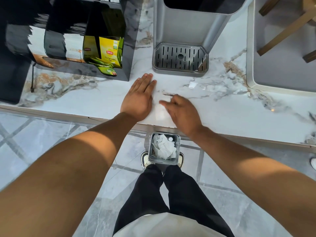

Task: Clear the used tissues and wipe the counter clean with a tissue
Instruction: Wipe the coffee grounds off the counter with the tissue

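1. Near the front edge of the counter [230, 115], the left hand [139, 98] lies flat and open, palm down, fingers pointing toward the back edge.
2. Just beside it, the right hand [181, 112] is blurred; it seems to press a white tissue [160, 112] against the marble with curled fingers, though the grip is hard to judge.
3. Below the front edge, on the floor by the person's shoes, a small metal bin [164, 147] holds crumpled used tissues [163, 147].
4. Toward the right side of the counter, a small white scrap [192, 85] lies near the drip tray [180, 57].
5. At the back left, a black organiser [126, 65] carries tea sachets [109, 50].
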A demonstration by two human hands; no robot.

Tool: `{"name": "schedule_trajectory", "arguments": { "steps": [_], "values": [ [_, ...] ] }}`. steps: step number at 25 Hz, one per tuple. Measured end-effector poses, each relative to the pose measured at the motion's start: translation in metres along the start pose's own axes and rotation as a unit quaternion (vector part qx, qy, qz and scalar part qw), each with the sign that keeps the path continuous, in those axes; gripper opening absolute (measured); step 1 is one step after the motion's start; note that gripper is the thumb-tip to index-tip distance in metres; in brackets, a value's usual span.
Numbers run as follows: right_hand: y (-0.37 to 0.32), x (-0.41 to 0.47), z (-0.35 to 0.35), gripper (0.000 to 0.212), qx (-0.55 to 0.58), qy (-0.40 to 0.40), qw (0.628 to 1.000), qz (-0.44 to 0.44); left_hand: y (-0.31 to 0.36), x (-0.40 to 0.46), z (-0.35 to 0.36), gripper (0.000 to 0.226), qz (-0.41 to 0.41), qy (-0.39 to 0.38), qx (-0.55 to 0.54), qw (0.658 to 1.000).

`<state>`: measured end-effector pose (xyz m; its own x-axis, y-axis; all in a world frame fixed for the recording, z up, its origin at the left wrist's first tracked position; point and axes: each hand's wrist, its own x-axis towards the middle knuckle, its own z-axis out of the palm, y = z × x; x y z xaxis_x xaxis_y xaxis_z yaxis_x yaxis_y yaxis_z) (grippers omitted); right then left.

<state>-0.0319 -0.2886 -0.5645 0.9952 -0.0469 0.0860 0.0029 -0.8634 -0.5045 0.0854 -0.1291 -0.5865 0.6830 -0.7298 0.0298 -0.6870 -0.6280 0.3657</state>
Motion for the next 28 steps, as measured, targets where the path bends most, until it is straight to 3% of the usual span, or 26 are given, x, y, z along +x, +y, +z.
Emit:
{"name": "schedule_trajectory", "arguments": {
  "steps": [3, 5, 10, 13, 16, 21, 28],
  "values": [
    [-0.002, -0.048, -0.004, 0.031, 0.057, -0.071, 0.994, -0.064, 0.001, -0.001, 0.0, 0.051, 0.002, -0.003, 0.002, 1.0],
    [0.006, -0.053, -0.013, 0.031, 0.121, -0.088, 0.988, -0.045, 0.001, -0.001, 0.002, 0.051, 0.003, 0.002, 0.005, 1.0],
    [0.056, -0.006, -0.042, 0.03, 0.016, 0.115, 0.983, 0.141, 0.002, -0.001, 0.002, 0.051, -0.003, 0.004, 0.01, 1.0],
    [0.067, -0.005, -0.043, 0.033, -0.03, 0.097, 0.973, 0.206, 0.003, -0.001, 0.003, 0.051, -0.002, 0.008, 0.01, 1.0],
    [0.046, -0.034, -0.027, 0.034, -0.042, 0.081, 0.986, 0.139, 0.002, -0.002, 0.003, 0.051, -0.005, 0.008, 0.01, 1.0],
    [0.007, -0.083, -0.006, 0.029, 0.065, 0.028, 0.997, 0.022, 0.001, -0.002, 0.004, 0.051, 0.0, 0.0, 0.009, 1.0],
    [0.002, -0.061, -0.008, 0.025, 0.125, 0.058, 0.987, 0.083, 0.01, 0.002, -0.001, 0.052, -0.028, -0.037, 0.013, 0.999]
  ]
}}
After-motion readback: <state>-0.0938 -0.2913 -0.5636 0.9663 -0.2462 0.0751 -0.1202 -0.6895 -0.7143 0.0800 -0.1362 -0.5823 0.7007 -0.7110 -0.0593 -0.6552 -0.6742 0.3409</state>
